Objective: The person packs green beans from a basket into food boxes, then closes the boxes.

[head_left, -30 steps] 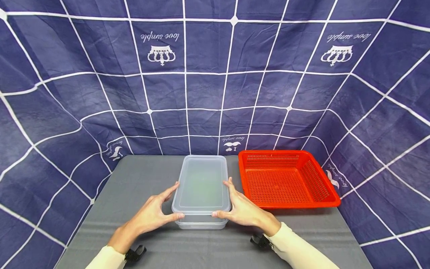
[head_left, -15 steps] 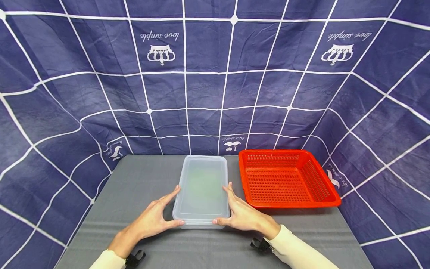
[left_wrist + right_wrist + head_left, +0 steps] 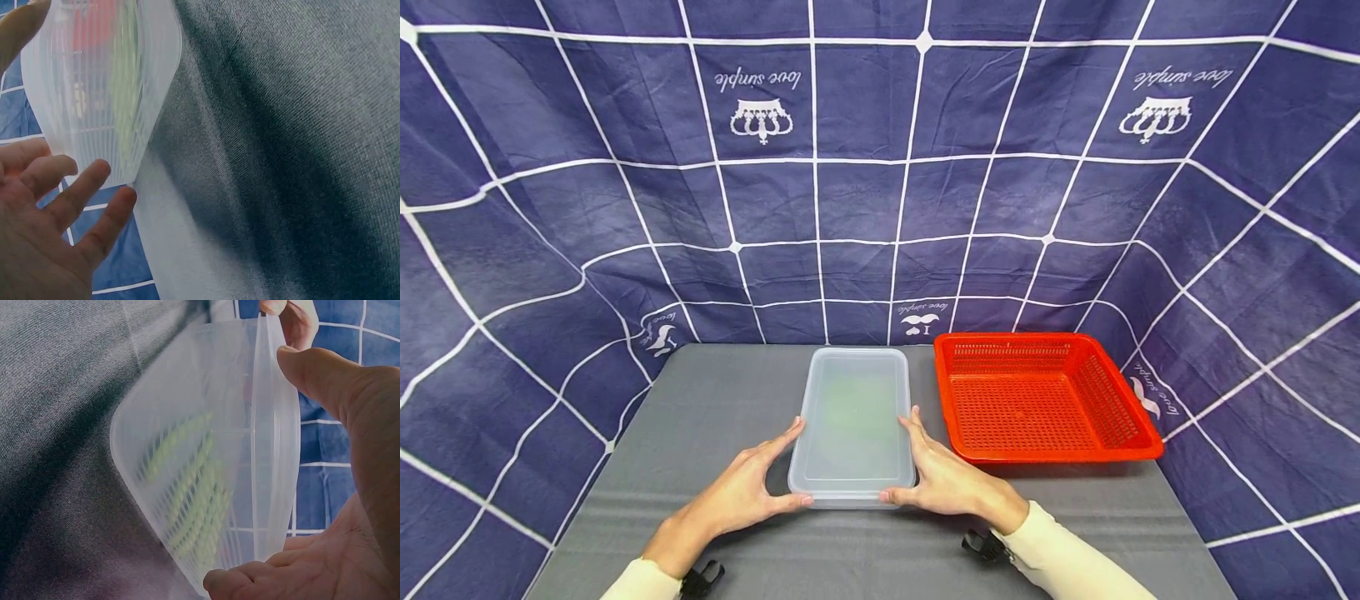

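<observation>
A clear plastic food container (image 3: pixel 850 504) stands on the grey cloth, its translucent lid (image 3: pixel 850 417) lying over the top. Long green pods that look like green beans (image 3: pixel 194 512) show through the ribbed wall in the right wrist view. My left hand (image 3: pixel 745 487) holds the lid at its near left corner, thumb on the front edge and fingertips along the left side. Mirroring it, my right hand (image 3: pixel 943 475) holds the near right corner, thumb in front and fingers along the right edge. In the left wrist view, the left fingers (image 3: pixel 94 181) are spread near the container's far end.
An orange-red perforated plastic basket (image 3: pixel 1015 417) sits to the right, close beside the right hand. Blue cloth (image 3: pixel 865 200) with white grid lines hangs behind and along both sides of the grey tabletop (image 3: pixel 730 383).
The lid has come down from above the container's near end onto its rim, both hands lowering with it. Over the last half second the hands have hardly moved.
</observation>
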Motion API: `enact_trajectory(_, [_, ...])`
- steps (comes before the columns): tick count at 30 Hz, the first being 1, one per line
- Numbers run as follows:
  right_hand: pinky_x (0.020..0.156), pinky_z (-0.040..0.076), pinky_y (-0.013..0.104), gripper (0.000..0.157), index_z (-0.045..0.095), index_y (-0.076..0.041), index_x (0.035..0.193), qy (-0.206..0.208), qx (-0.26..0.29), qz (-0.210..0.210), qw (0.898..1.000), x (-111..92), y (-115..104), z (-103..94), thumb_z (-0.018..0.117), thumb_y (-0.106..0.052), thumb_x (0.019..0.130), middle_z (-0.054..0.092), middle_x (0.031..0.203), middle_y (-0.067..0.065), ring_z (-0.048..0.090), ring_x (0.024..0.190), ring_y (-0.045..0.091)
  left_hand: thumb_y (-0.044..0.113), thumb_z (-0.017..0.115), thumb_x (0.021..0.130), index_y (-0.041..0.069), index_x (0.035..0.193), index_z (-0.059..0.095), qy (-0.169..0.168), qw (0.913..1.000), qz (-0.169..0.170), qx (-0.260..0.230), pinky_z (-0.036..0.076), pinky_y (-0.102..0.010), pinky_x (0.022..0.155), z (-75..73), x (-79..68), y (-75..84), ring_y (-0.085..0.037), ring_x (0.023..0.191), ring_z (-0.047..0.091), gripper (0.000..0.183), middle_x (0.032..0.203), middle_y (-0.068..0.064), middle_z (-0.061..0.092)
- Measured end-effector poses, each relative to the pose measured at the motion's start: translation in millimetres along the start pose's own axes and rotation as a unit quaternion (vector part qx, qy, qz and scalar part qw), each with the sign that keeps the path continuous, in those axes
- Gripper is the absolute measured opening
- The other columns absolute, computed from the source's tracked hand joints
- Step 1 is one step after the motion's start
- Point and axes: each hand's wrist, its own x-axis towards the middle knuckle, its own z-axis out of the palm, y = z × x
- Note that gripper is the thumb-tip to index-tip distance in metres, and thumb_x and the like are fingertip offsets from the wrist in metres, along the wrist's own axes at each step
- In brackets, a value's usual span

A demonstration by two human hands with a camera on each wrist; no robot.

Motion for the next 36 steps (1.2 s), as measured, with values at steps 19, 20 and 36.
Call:
enact_trajectory(19, [0.141,0.035,0.063,0.1,0.029,0.013,0.178,0.083,-0.032,-0.013,0.996,19,-19,-19.3,0.076,-0.046,0.113,0.024,0.188,0.039,0.037,0.175,0.051,0.06,0.074,0.11,0.012,0.175,0.053,0.023,0.9974,-0.042,0.054,0.054,-0.074,0.112,-3.2,49.6,15.6,-0.045,0.159,0.06,0.084,0.182,-0.013,0.052])
enact_trajectory(20, [0.141,0.035,0.063,0.098,0.03,0.013,0.178,0.087,-0.037,-0.017,0.995,23,-22,-23.2,0.076,-0.045,0.114,0.026,0.188,0.038,0.037,0.175,0.05,0.06,0.074,0.11,0.011,0.176,0.053,0.02,0.9974,-0.043,0.054,0.054,-0.075,0.113,-4.2,55.3,16.9,-0.045,0.159,0.059,0.085,0.183,-0.015,0.051])
enact_trajectory(36, [0.143,0.036,0.059,0.091,0.032,0.008,0.18,0.037,-0.146,0.026,0.988,114,-30,-50.6,0.06,-0.055,0.12,0.022,0.194,0.026,0.027,0.181,0.043,0.058,0.06,0.117,0.004,0.181,0.039,-0.062,0.9949,-0.063,0.049,0.038,-0.085,0.13,-8.3,148.5,19.7,-0.055,0.175,0.033,0.086,0.19,-0.027,0.032])
